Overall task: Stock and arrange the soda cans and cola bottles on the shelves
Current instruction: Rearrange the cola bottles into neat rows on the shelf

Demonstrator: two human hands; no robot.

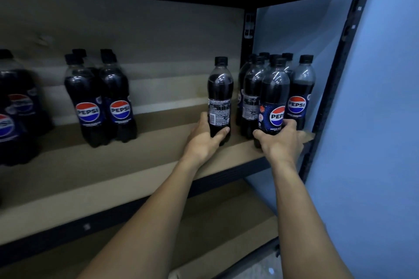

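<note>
Head view: lone bottle (220,95) and front bottle (274,97) are clamped low in the curled fingers of left hand (204,137) and right hand (282,141), so a topple into the cluster (252,86) is judged possible.

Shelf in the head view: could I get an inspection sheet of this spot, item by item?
Surface: brown shelf with a black front edge.
Job's things: lone bottle upright, back label facing out; cluster at the right end, its front bottle logo out; group of four to the left, logos out; bigger bottles far left, blurred. No cans seen.
Clutter: nothing seen.
Grippers: left hand grips the lone bottle low down; right hand grips the front bottle near its base.
Cables: nothing seen.
Surroundings: black post, blue wall to the right, lower shelf beneath.
</note>
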